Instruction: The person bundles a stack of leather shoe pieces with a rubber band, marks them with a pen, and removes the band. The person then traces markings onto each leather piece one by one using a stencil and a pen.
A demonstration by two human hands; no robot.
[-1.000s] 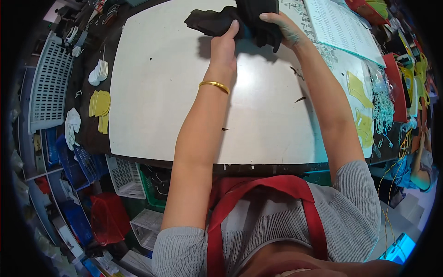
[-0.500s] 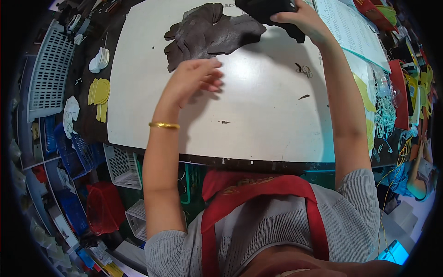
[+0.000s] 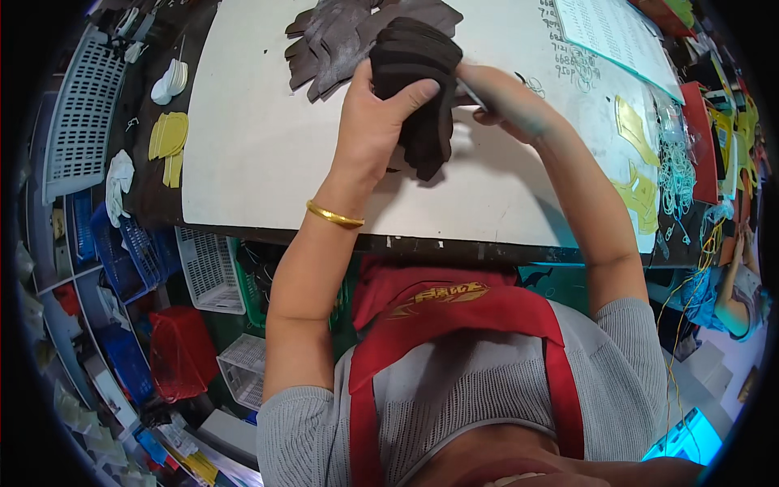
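A thick stack of dark brown cut pieces (image 3: 422,61), leather-like, is held up above the white tabletop. My left hand (image 3: 375,122) is closed on its left side, thumb pressed across the front. Against the stack's right side is my right hand (image 3: 507,105), its fingers curled round a thin silvery stick-like tool (image 3: 473,94); its far end is hidden by the stack. Farther back, more dark brown pieces (image 3: 333,45) lie in an overlapping pile on the table.
The white tabletop (image 3: 268,162) has handwriting at its far right. A printed sheet (image 3: 621,40), yellow pattern pieces (image 3: 637,195) and tangled pale cord (image 3: 676,174) lie along the right side. More yellow pieces (image 3: 168,138) are at left, near a grey crate (image 3: 81,122). Baskets stand below.
The dark stack has come from the far right to the middle, nearer me. My left hand has gone from empty to gripping it. My right hand now has the thin tool beside it.
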